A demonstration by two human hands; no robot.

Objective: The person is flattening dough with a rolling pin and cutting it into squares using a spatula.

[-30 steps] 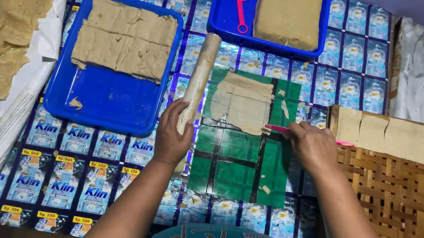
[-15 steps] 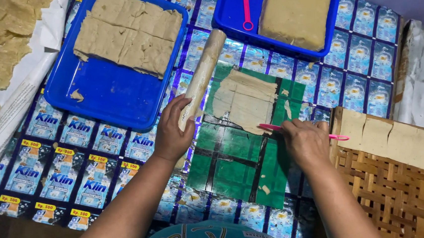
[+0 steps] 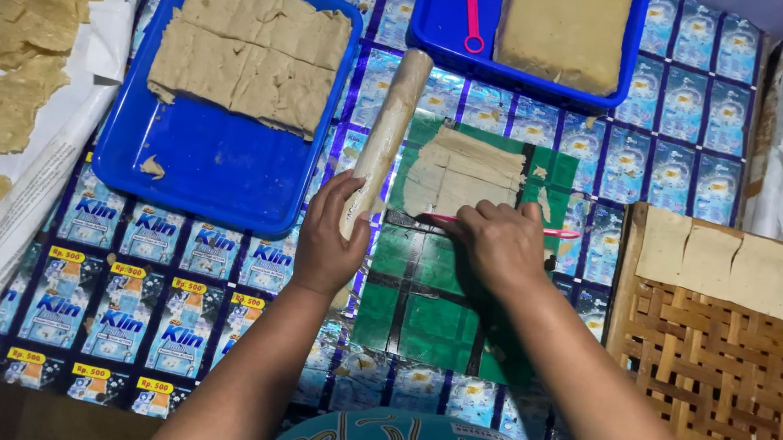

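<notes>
Covering the whole floor is a mat (image 3: 223, 263) of printed sachet wrappers, and everything else sits on it. Top left, a large blue tray (image 3: 221, 167) holds cut dough squares (image 3: 252, 49); a second tray (image 3: 451, 31) at the top carries a thick dough block (image 3: 566, 25) and a pink tool (image 3: 473, 10). At the right, a woven rack (image 3: 729, 381) bears a row of flat dough sheets (image 3: 738, 263). In the middle lies the green board (image 3: 422, 305), with a thin scored dough sheet (image 3: 468, 175) on its far half. The rolling pin (image 3: 387, 132) lies along the board's left edge, and the left hand (image 3: 335, 239) wraps its near end in a closed grip. The right hand (image 3: 500, 241) is curled down over a pink cutter (image 3: 556, 232) at the sheet's near edge, fingers pinching it. Cutting well here, I judge, means keeping the blade flat to the board, drawing straight lines along the existing scores, and holding the pin steady so that it cannot roll onto the soft sheet.
</notes>
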